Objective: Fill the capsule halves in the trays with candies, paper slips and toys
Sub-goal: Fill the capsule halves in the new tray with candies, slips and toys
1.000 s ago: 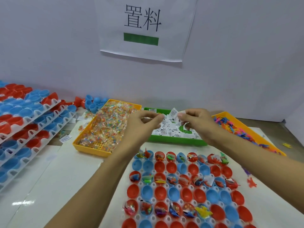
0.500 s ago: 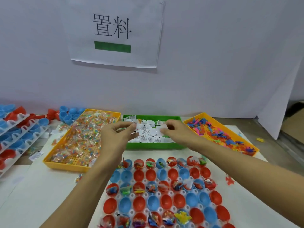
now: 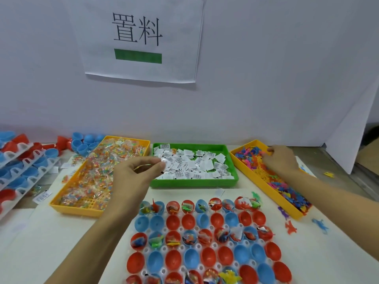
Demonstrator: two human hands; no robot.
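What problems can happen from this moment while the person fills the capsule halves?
The left hand pinches paper slips above the green tray; one may fall outside a capsule. The right hand digs into the toys at the orange tray edge; several toys already lie on the table, so more may spill.

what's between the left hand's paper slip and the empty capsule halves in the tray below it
Nothing visible. The left hand pinches a paper slip above the near edge of the green tray. The empty capsule halves in the second row sit open, with only bare table and the filled first row between.
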